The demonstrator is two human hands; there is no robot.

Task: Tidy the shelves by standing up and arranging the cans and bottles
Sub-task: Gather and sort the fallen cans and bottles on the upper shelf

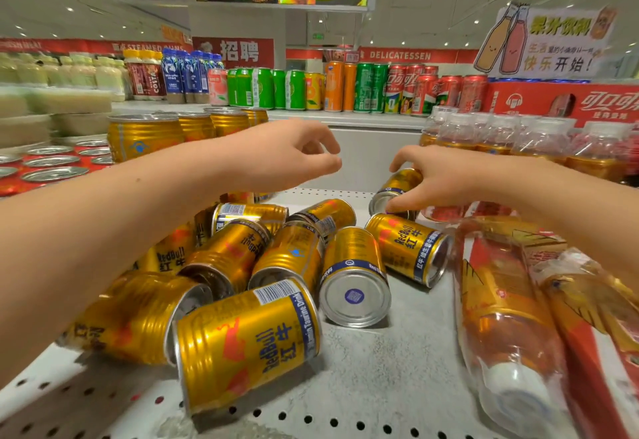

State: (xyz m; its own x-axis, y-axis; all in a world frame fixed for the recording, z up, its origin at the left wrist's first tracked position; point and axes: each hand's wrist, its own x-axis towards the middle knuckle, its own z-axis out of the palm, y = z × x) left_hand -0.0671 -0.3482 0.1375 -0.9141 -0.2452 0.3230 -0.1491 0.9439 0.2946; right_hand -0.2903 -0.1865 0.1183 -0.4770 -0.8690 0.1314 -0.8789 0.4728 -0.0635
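Several gold Red Bull cans (pixel 242 338) lie toppled in a heap on the grey perforated shelf (pixel 380 380). A few gold cans (pixel 145 138) stand upright at the back left. My right hand (pixel 432 179) grips a lying gold can (pixel 397 186) at the rear of the heap. My left hand (pixel 294 155) hovers above the heap with its fingers curled and nothing in it. Clear bottles of amber drink (pixel 508 317) lie on their sides at the right, under my right forearm.
Upright amber bottles (pixel 518 138) stand at the back right. Red cans (pixel 52 169) seen from above fill the left. A higher shelf behind carries green, orange and red soda cans (pixel 345 89), blue bottles and a red Coca-Cola case (pixel 560 100).
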